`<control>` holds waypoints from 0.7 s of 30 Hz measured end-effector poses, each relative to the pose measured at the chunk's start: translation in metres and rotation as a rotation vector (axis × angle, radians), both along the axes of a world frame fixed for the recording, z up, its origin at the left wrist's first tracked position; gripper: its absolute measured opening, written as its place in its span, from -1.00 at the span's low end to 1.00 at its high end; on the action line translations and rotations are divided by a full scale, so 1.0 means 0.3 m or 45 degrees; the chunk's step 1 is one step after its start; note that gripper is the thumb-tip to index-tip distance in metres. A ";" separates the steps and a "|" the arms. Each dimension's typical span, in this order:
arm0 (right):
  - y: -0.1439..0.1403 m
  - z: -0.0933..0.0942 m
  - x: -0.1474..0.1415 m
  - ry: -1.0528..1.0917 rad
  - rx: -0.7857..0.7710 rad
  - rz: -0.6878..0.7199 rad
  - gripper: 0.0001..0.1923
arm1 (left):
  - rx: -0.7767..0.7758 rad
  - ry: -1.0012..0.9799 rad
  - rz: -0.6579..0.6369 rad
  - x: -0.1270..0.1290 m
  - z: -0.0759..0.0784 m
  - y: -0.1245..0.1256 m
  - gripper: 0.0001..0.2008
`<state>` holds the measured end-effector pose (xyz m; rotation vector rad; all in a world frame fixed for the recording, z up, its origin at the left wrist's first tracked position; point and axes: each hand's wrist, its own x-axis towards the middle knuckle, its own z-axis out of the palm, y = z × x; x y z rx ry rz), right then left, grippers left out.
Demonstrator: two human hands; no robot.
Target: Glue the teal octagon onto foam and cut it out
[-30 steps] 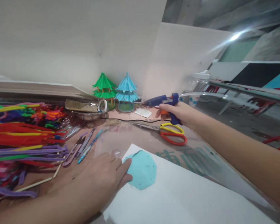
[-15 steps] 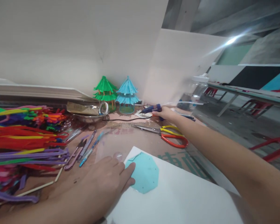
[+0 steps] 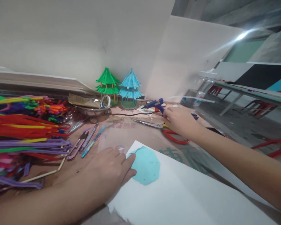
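Note:
My left hand (image 3: 107,170) lies over the left edge of a light-blue octagon (image 3: 147,165) with small dark dots. Its thumb and index finger rest on that piece, slightly apart, and the other fingers bend beside it. Under the octagon is a white sheet (image 3: 178,193). My right hand (image 3: 181,120) has curled fingers at the lower end of the handle of a blue glue gun (image 3: 154,104); whether they grip it is hidden. Below that hand lie scissors (image 3: 152,124) with yellow and red handles, partly covered by it.
Two small pavilion models, one green (image 3: 107,82) and one blue (image 3: 131,89), stand by the wall. Bundles of pipe cleaners (image 3: 21,125) fill the left side. Thread snips (image 3: 78,145), pens (image 3: 93,140) and a metal bowl (image 3: 89,112) lie nearer the middle. A black cord (image 3: 128,114) runs behind the scissors.
My right hand has drawn back toward me and right, from the glue gun's body to its handle end, now covering part of the scissors. The left hand stays on the octagon. The view has tilted slightly.

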<state>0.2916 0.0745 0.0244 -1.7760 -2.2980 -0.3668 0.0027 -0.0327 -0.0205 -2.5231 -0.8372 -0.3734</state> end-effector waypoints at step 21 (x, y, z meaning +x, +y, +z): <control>-0.208 -0.148 -0.123 0.310 0.058 1.091 -0.69 | -0.176 0.091 0.086 0.011 0.034 0.016 -0.67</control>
